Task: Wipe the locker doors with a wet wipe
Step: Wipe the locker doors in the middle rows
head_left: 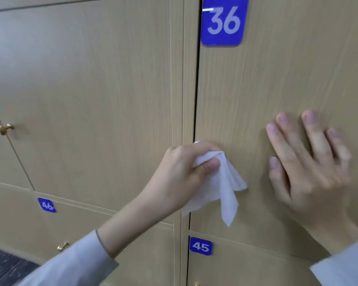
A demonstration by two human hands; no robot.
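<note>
The left hand (180, 172) pinches the wet wipe (219, 182) at door 36's (277, 79) left edge; the unwiped panel runs rightward toward the spread right hand (310, 162).

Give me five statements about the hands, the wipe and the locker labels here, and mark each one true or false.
1. The left hand grips the white wipe. True.
2. The right hand holds a brass knob. False: it rests with straight fingers flat on the door of locker 36.
3. The wipe sits near the left edge of locker 36. True.
4. The label below locker 36 reads 44. False: it reads 45.
5. Label 46 is at the lower left. True.
</note>
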